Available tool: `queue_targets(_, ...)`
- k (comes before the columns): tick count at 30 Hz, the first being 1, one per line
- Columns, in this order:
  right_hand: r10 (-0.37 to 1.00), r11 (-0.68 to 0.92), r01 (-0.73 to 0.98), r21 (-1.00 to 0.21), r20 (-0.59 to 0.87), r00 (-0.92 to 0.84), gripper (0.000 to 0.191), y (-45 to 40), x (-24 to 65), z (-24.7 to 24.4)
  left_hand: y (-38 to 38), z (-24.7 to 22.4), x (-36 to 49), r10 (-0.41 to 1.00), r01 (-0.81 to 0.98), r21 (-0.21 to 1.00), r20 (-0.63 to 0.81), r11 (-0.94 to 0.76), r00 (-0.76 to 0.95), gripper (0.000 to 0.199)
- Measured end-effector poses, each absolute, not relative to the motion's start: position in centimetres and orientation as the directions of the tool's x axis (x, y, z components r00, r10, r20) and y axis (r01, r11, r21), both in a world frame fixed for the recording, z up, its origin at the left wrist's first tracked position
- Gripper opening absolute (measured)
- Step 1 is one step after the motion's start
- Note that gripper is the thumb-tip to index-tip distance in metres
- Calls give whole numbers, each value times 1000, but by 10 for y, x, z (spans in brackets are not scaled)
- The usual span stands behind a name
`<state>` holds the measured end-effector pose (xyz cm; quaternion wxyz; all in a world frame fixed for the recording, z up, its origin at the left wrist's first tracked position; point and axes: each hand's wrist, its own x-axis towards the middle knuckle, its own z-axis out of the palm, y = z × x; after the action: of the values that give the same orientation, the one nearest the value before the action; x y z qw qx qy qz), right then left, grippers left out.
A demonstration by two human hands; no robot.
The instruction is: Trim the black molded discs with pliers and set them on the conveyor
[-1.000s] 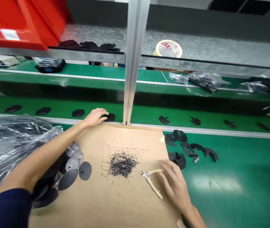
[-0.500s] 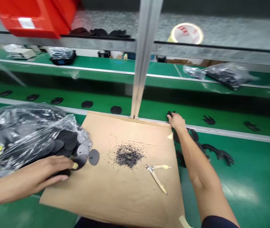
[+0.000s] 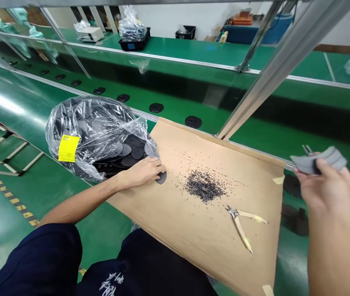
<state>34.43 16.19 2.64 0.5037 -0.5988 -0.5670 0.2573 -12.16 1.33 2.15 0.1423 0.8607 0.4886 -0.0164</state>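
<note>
The head view looks forward and down over the cardboard (image 3: 175, 222).

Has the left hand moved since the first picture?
Yes, nearer: the left hand came from the far edge of the cardboard back to a grey disc.

Yellow bag label (image 3: 69, 149); white shirt lettering (image 3: 111, 283); both unreadable

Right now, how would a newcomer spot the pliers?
Find the big brown cardboard sheet. On it, between the pile of black bits and the edge nearest the right hand, lie the pliers. Unlike the scattered dark bits, they have two pale handles spread in a V.
</note>
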Motion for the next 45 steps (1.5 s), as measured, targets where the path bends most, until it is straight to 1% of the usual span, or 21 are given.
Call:
queue_targets(1,956,73,292,-954,151,253,38,142,336,25,14,20,-122,835,846,249,-180,-472,520,14)
queue_targets(3,970,-29,133,-991,4,245,34,101,314,24,11,20,-123,837,828,342,-171,-445,520,15)
queue_targets(4,972,-68,61,-996,-52,231,34,82,300,23,8,20,-122,846,806,417,-141,-420,514,16)
queue_targets(6,976,-178,-81,-981,-186,116,40,50,272,22,3,21,-116,888,703,631,-48,-328,458,16)
queue_targets(8,953,-301,-166,-939,-299,-38,43,27,244,20,-1,21,-102,938,459,871,6,-175,347,18)
queue_targets(9,939,-344,-197,-918,-330,-100,43,19,232,19,-2,21,-91,955,290,954,-11,-80,298,22)
queue_targets(10,925,-375,-218,-901,-348,-150,43,13,221,18,-2,20,-80,961,113,993,-52,22,270,26)
queue_targets(11,919,-386,-227,-894,-351,-180,43,8,212,17,-2,19,-67,957,-53,991,-106,125,272,29)
queue_targets(13,920,-375,-217,-901,-335,-202,44,0,199,16,-1,16,-40,917,-297,901,-212,318,338,33)
queue_targets(15,929,-345,-185,-920,-307,-207,45,-5,191,15,1,11,-19,870,-431,779,-288,456,400,34)
queue_targets(18,941,-299,-150,-942,-265,-213,45,-9,189,13,0,4,-1,827,-515,653,-369,555,424,32)
queue_targets(20,947,-273,-132,-953,-243,-209,45,-11,190,11,-2,0,3,823,-510,648,-402,565,401,41)
queue_targets(21,949,-263,-121,-957,-234,-209,44,-11,191,10,-3,-1,4,836,-486,682,-406,547,370,45)
queue_targets(23,950,-247,-88,-965,-223,-219,41,-12,193,9,-5,-2,4,890,-395,801,-368,450,268,48)
queue_targets(26,953,-223,-51,-974,-206,-224,35,-14,194,11,-7,-2,4,968,-190,952,-219,239,122,40)
queue_targets(29,950,-224,-51,-973,-207,-232,32,-16,193,16,-7,0,2,996,48,998,-41,37,76,30)
queue_targets(32,947,-238,-54,-970,-219,-235,31,-18,192,20,-8,4,-1,991,269,956,102,-120,82,28)
queue_targets(35,948,-254,-71,-965,-234,-218,32,-19,192,18,-10,7,-1,980,387,901,176,-197,89,28)
queue_targets(40,951,-262,-90,-961,-241,-195,34,-19,192,14,-12,7,3,934,508,788,336,-348,118,29)
queue_targets(43,953,-255,-72,-964,-238,-187,33,-20,193,14,-12,4,5,882,519,725,450,-453,141,27)
queue_targets(45,950,-261,-68,-963,-244,-197,33,-21,193,14,-12,3,5,863,510,711,483,-485,148,27)
